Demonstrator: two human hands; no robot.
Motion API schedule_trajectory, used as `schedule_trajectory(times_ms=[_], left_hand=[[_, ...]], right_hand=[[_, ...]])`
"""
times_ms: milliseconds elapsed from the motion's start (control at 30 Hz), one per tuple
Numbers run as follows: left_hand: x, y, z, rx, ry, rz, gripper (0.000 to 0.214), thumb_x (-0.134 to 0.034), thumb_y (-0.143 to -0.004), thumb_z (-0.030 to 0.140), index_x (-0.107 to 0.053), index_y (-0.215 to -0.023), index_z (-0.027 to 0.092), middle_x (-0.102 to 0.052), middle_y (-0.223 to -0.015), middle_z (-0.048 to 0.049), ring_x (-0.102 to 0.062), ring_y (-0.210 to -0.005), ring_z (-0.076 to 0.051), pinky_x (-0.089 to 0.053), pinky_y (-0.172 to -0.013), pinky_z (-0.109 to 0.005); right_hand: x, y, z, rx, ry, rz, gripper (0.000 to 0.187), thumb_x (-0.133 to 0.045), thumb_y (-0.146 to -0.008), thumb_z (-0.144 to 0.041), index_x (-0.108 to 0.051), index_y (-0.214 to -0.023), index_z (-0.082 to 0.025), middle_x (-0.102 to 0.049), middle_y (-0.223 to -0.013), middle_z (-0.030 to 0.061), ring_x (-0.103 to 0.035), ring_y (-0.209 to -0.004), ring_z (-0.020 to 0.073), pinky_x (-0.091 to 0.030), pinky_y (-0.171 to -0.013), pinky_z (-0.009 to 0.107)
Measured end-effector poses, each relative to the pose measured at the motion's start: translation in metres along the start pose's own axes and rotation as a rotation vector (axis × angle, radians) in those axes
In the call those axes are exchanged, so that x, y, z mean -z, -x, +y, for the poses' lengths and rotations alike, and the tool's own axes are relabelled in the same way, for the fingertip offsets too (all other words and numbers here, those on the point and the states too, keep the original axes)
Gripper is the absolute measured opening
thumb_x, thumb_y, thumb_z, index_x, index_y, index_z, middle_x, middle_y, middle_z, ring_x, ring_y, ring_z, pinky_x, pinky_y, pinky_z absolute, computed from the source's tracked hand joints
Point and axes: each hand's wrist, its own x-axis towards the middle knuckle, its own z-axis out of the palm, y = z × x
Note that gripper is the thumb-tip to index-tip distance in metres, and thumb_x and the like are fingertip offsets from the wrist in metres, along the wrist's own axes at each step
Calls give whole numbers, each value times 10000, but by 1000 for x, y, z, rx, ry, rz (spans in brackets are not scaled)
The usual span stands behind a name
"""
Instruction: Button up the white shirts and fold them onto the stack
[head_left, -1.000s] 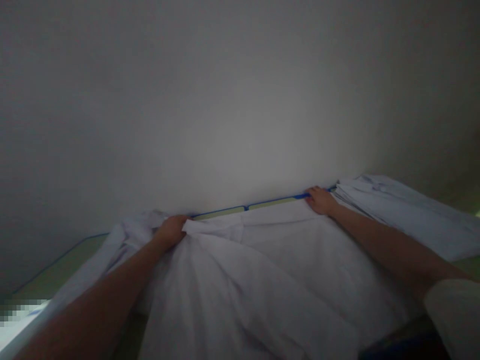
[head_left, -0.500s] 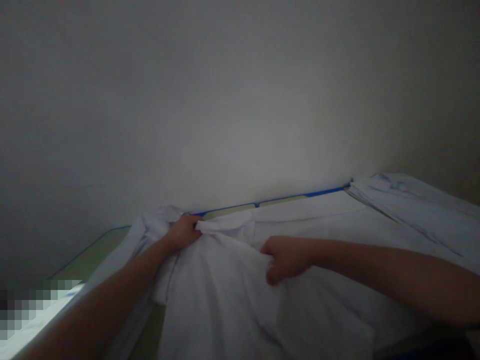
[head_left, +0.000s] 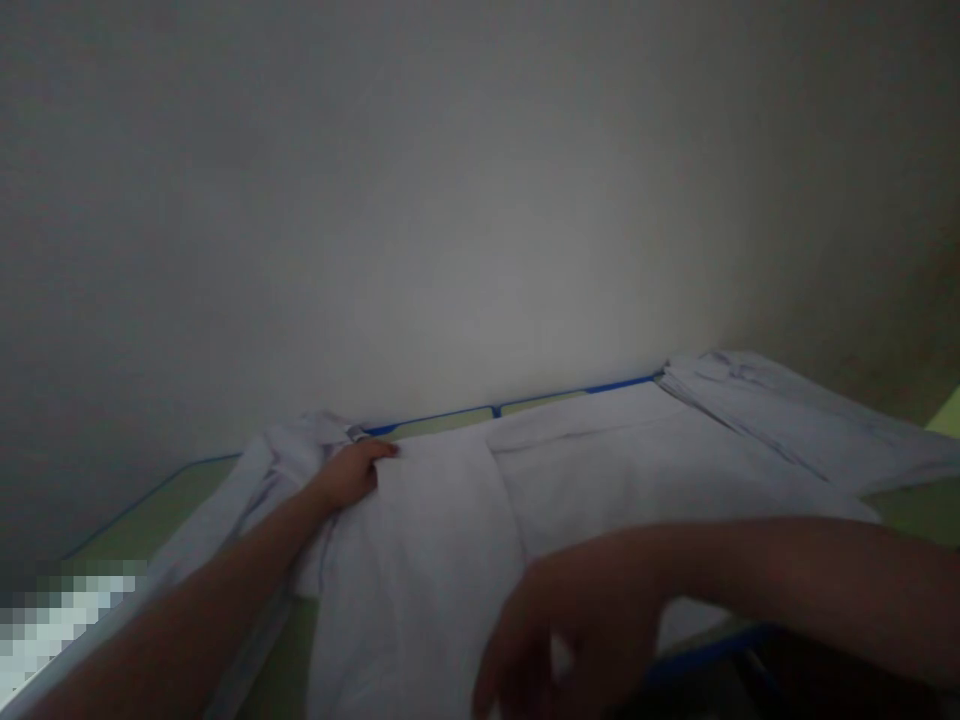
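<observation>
A white cloth garment (head_left: 442, 500) lies spread over a green table with blue edging, its front panel fairly flat with soft creases. My left hand (head_left: 356, 472) is closed on the garment's far left edge, thumb and fingers pinching the cloth beside a small dark label. My right hand (head_left: 570, 620) hangs over the near part of the same garment at the bottom of the view. Its fingers bend downward and look blurred and dark, partly cut off by the frame. Whether they hold cloth is hidden.
Bunched white fabric (head_left: 292, 445) lies left of the garment, and a long white piece of cloth (head_left: 772, 410) stretches across the right side. The blue table edge (head_left: 427, 415) runs along a plain grey wall (head_left: 480, 200). Dark space shows below the table's near right edge.
My right hand has moved down toward me from the middle of the garment. The raised, gathered cloth between my hands now lies flatter. My left hand stays at the far left edge.
</observation>
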Motion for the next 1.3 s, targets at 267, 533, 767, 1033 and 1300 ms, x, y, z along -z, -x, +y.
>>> schedule_trajectory(times_ms=[267, 533, 767, 1033, 1300], left_hand=[[5, 3, 1, 77, 35, 25, 317, -498, -719, 332, -684, -935, 194, -643, -1093, -60, -566, -1038, -212, -397, -944, -314], [2, 11, -1, 160, 140, -21, 391, -480, -721, 334, -658, -1050, 222, -640, -1119, -30, -562, -1068, -215, -398, -966, -327], [6, 11, 10, 47, 206, 8, 466, -553, -709, 377, -617, -1128, 184, -576, -1219, -66, -511, -1146, -227, -370, -1015, -359], [22, 24, 15, -195, 155, -180, 407, -436, -809, 270, -576, -1190, 234, -471, -1332, -34, -370, -1273, -208, -286, -1071, -398], [8, 19, 8, -155, -27, -59, 695, -518, -791, 433, -267, -1403, 222, -229, -1461, -76, -255, -1326, -255, -263, -1076, -416]], right_hand=[[74, 82, 180, -714, 891, 592, 414, -533, -727, -167, -572, -1138, -132, -606, -1051, 134, -533, -1019, 229, -365, -895, 351], [71, 110, 218, -587, 1017, 526, 217, -437, -811, -220, -618, -903, -142, -618, -923, 100, -566, -865, 188, -384, -794, 298], [88, 111, 235, -612, 1065, 435, 209, -458, -799, -226, -634, -895, -163, -628, -853, 94, -573, -832, 204, -380, -738, 305], [78, 138, 230, -556, 1019, 471, 213, -429, -817, -234, -628, -849, -164, -623, -847, 82, -564, -812, 184, -372, -723, 278], [115, 46, 217, -493, 744, 604, 302, -356, -878, -257, -630, -914, -136, -638, -946, 105, -570, -880, 180, -397, -788, 279]])
